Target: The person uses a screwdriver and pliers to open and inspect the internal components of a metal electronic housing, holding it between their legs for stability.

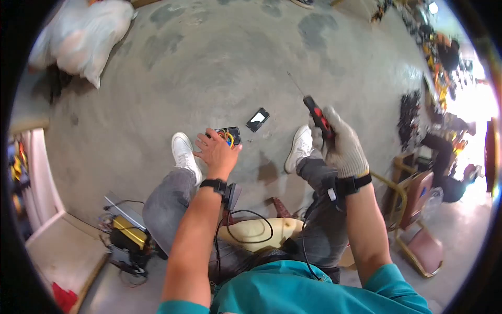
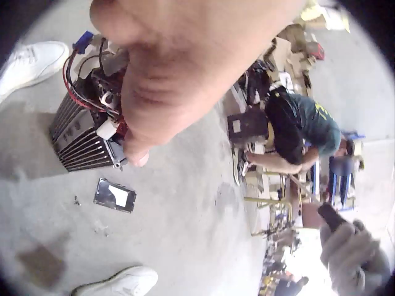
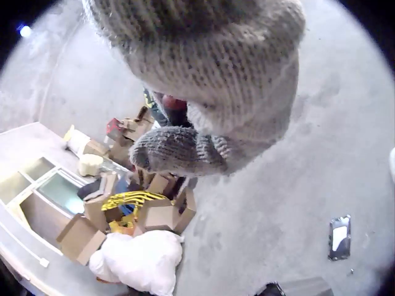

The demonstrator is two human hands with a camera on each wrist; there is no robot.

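Finned unit (image 2: 80, 145): dark metal body, ribbed along the side, top crowded with wires, red, black and white strands seen from the left wrist, yellow ones from the head view. White connector (image 2: 107, 129) and blue connector (image 2: 83, 42) also exposed. Unit is set on the floor (image 1: 209, 78) between two white shoes (image 1: 184, 157). Its top is partly covered by the bare left hand (image 1: 217, 153); fingers are spread over it, thumb laid at one edge; whether it is gripped cannot be told. Screwdriver (image 1: 317, 115), black and red handle with thin shaft, is held in the gloved right hand (image 1: 341, 142), fingers wrapped round the handle, tip pointed away from the body, well apart from the unit. Dark panel (image 1: 257, 120) with a white patch is laid flat near the unit, untouched.
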